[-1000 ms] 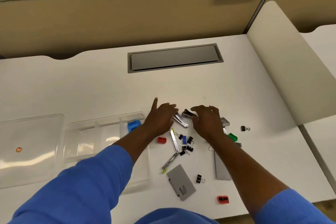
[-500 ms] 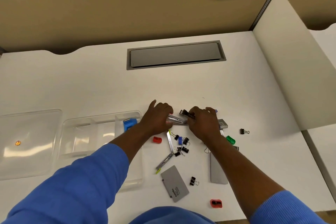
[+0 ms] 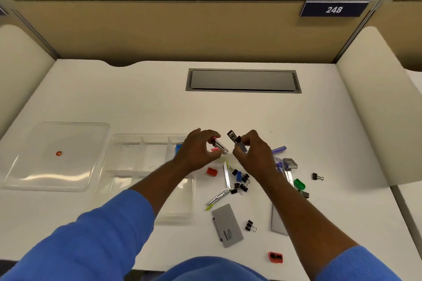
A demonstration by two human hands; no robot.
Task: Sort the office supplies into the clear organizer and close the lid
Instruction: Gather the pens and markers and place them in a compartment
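The left hand point(image 3: 198, 149) pinches a small metal tool with pink tips point(image 3: 219, 145), perhaps a staple remover, just right of the clear organizer point(image 3: 127, 167); the right hand point(image 3: 252, 151) is closed on a dark metal one point(image 3: 236, 141). Both look light, rigid and slick, best pinched across their flat sides. The organizer holds only a blue item point(image 3: 178, 147) in its far right compartment. Its lid point(image 3: 57, 155) lies left of it on the surface point(image 3: 137, 102).
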